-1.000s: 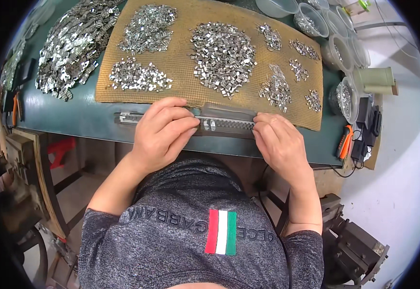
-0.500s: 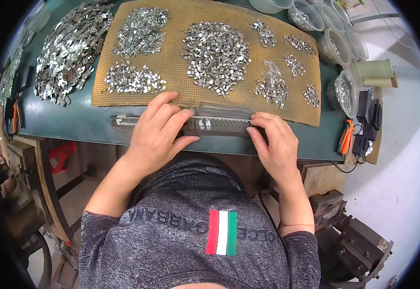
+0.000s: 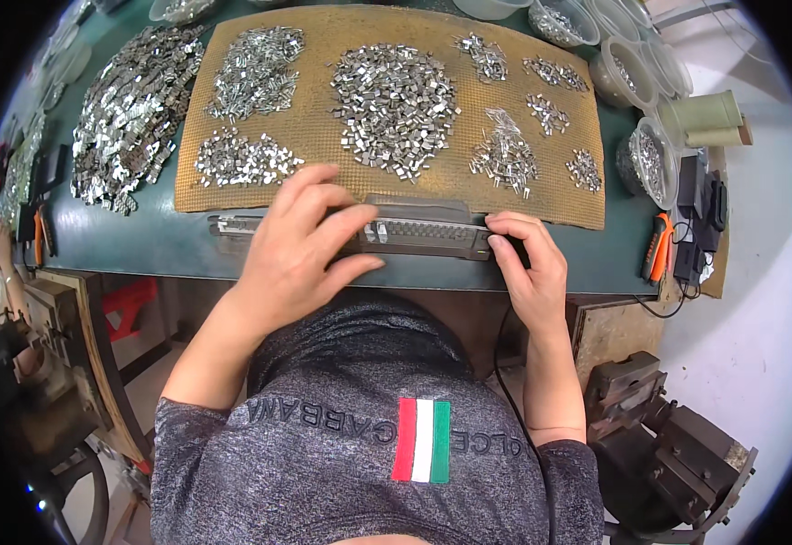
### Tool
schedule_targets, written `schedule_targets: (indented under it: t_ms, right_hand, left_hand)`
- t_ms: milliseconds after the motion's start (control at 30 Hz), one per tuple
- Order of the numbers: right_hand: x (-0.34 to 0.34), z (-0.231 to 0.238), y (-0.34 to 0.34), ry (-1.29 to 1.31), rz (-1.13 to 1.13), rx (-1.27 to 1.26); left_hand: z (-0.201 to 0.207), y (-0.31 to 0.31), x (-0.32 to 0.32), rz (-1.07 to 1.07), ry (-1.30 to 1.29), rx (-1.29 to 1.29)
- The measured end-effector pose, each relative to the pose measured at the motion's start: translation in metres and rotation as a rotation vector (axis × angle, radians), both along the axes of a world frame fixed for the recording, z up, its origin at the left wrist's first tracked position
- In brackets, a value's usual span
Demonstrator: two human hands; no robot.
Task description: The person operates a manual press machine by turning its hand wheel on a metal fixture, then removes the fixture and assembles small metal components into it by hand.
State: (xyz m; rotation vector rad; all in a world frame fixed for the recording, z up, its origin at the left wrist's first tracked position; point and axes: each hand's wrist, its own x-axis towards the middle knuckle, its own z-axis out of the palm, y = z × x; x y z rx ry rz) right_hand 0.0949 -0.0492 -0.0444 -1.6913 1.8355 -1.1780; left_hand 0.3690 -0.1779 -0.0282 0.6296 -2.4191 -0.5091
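Note:
A long, narrow metal jig (image 3: 428,232), with a toothed strip along its middle, lies along the front of the table. A few small shiny metal pieces (image 3: 376,232) sit in it near its middle. My left hand (image 3: 296,250) arches over its left half, thumb and index finger apart; what its other fingers touch underneath is hidden. At the jig's right end, my right hand (image 3: 534,263) has index finger and thumb closed on the edge. A clear plastic strip (image 3: 418,210) stands along the jig's far side.
Beyond the jig, a tan textured mat (image 3: 314,136) bears several heaps of small metal parts (image 3: 396,109). Left of it lies a large pile of flat metal pieces (image 3: 132,113). Clear tubs (image 3: 647,163) and orange-handled pliers (image 3: 658,247) are at the right.
My right hand has shifted slightly right, so the jig's right end shows. The left index finger has moved slightly right, and its gap from the thumb looks wider.

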Motion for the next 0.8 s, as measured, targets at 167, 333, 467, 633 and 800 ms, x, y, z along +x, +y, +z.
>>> schedule_targets:
  t_ms: [167,333,467,633,800]
  right_hand:
    - [-0.004,-0.009,-0.001,-0.082,0.015,-0.006]
    - [-0.001,-0.011,0.000,-0.059,0.028,-0.056]
    - [-0.002,-0.015,0.000,-0.017,0.022,-0.097]
    - [-0.001,-0.014,-0.003,0.011,0.024,-0.139]
    - [-0.002,-0.016,-0.002,0.019,0.021,-0.157]
  left_hand:
    - [-0.007,0.011,-0.046,-0.148,0.089,0.018]
    - [-0.015,0.014,-0.075,-0.182,0.035,-0.007]
    - [-0.016,0.016,-0.081,-0.174,0.038,-0.065]
    - [-0.019,0.017,-0.085,-0.190,0.052,-0.030]
    - [-0.018,0.018,-0.088,-0.176,0.062,-0.005]
